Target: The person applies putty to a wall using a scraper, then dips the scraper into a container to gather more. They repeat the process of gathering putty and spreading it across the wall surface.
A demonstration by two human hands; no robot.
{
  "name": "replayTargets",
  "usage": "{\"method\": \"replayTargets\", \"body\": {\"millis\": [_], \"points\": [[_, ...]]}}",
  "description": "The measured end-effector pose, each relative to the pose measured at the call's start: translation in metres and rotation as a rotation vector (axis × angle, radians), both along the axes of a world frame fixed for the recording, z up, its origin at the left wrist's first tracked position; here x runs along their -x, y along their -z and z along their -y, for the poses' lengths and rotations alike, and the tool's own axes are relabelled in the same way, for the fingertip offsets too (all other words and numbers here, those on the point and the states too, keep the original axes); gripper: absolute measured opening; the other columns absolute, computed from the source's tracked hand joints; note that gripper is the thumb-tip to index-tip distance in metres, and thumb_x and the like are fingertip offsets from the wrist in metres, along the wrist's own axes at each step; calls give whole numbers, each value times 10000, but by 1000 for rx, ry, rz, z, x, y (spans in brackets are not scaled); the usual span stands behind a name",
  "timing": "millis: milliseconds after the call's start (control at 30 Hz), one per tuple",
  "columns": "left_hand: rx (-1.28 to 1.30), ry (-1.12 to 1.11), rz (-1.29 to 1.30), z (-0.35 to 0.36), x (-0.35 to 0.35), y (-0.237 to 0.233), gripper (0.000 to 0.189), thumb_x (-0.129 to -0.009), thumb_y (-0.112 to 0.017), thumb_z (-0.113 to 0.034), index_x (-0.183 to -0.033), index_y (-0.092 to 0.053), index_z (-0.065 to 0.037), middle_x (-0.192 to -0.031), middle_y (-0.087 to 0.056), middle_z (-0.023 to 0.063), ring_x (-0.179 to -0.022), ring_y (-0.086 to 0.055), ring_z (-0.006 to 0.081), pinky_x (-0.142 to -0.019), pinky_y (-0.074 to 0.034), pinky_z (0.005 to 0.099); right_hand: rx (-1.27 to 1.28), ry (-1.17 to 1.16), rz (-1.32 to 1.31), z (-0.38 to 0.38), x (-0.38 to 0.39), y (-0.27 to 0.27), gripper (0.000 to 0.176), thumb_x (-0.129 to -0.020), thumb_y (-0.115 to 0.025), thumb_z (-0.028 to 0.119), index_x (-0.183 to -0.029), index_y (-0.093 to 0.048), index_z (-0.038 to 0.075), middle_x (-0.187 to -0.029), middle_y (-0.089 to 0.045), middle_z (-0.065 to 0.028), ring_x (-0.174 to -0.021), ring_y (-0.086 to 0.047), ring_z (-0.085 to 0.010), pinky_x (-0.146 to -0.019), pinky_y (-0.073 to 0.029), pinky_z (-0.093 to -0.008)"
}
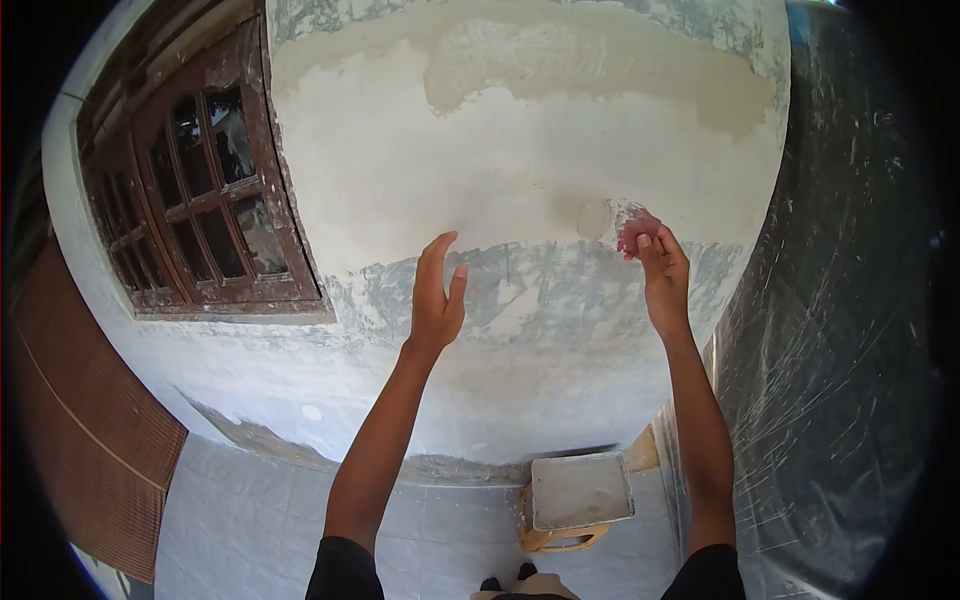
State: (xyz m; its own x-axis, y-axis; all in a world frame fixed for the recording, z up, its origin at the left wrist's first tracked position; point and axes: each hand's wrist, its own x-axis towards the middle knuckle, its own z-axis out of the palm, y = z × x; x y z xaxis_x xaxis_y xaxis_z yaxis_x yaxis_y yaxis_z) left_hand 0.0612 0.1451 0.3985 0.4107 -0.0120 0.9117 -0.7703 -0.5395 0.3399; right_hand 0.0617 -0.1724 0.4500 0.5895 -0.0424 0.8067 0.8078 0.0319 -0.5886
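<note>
My right hand point(664, 262) grips a red scraper point(638, 232) smeared with whitish filler, held up close to the wall point(420, 180). Just left of the scraper is a small damp-looking patch on the wall. My left hand point(437, 290) is raised near the lower edge of the pale coated area, fingers and thumb apart, with nothing in it. Above both hands runs a darker beige band of filler point(600, 65). Below them the wall shows patchy grey and white.
A brown wooden window point(205, 190) with glass panes is at left, above a woven brown blind point(85, 400). Dark plastic sheeting point(830, 300) hangs along the right. At the wall's foot, a grey smeared tray point(582, 492) rests on a yellow stool point(562, 540) on the tiled floor point(400, 550).
</note>
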Motion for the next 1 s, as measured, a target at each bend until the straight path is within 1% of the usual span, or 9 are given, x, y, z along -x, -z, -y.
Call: {"method": "replayTargets", "body": {"millis": [133,200,333,400,533,600,733,900,1000], "points": [[-11,-40,66,-12,-15,-37,431,-1066,-490,-201,-1450,-473,-4,-1463,-508,189,-1382,-463,347,-1159,-356,444,45,46,99,-17,-21,-33,226,-1083,-544,170,-1203,-646,9,-1032,-673,-30,-935,-600,-117,-868,-489,-297],[-27,-83,106,-19,-25,-54,436,-1063,-496,-209,-1448,-476,-3,-1458,-511,192,-1374,-469,350,-1155,-360,441,55,130,229,-25,-36,-45,245,-1062,-546,93,-1258,-669,9,-1109,-696,-43,-1013,-615,-129,-917,-493,-297],[-76,-144,195,-30,-38,-86,438,-1045,-516,-185,-1442,-483,-3,-1459,-508,192,-1371,-469,351,-1151,-366,442,179,265,379,-41,-43,-78,240,-1045,-546,49,-1228,-699,28,-1135,-719,-66,-1039,-619,-177,-928,-505,-319],[-90,-182,242,-38,-47,-101,445,-1035,-527,-175,-1442,-481,0,-1464,-501,194,-1372,-465,355,-1151,-366,444,258,390,588,-50,-48,-92,251,-1006,-560,-2,-1190,-724,49,-1144,-737,-75,-1025,-619,-239,-919,-515,-328],[-117,-301,357,-54,-60,-124,483,-998,-567,-151,-1442,-475,13,-1478,-482,198,-1379,-453,369,-1155,-363,453,338,471,747,-70,-55,-111,290,-948,-587,-52,-1182,-724,50,-1138,-748,-59,-1027,-617,-271,-902,-526,-337],[-132,-334,384,-61,-64,-134,496,-985,-577,-148,-1441,-473,18,-1481,-478,200,-1382,-450,375,-1158,-357,461,363,508,869,-83,-56,-120,353,-877,-617,-109,-1171,-728,53,-1154,-745,-57,-1043,-620,-279,-901,-531,-352],[-190,-394,444,-78,-72,-152,524,-958,-595,-148,-1435,-469,28,-1488,-470,204,-1390,-440,389,-1172,-334,493,384,541,979,-108,-65,-131,415,-832,-628,-148,-1174,-732,64,-1161,-744,-62,-1071,-618,-289,-911,-537,-370],[-208,-352,506,-101,-90,-166,530,-948,-600,-151,-1432,-473,24,-1482,-477,207,-1396,-437,388,-1181,-316,519,476,755,1087,-127,-84,-123,526,-750,-654,-153,-1222,-724,67,-1262,-712,-53,-1102,-608,-300,-945,-533,-376],[-219,-311,536,-111,-96,-170,529,-942,-602,-149,-1428,-480,19,-1477,-487,194,-1400,-438,382,-1186,-309,529,520,868,1076,-137,-91,-115,561,-736,-669,-130,-1257,-711,72,-1311,-692,-43,-1103,-609,-291,-954,-510,-398]]}}
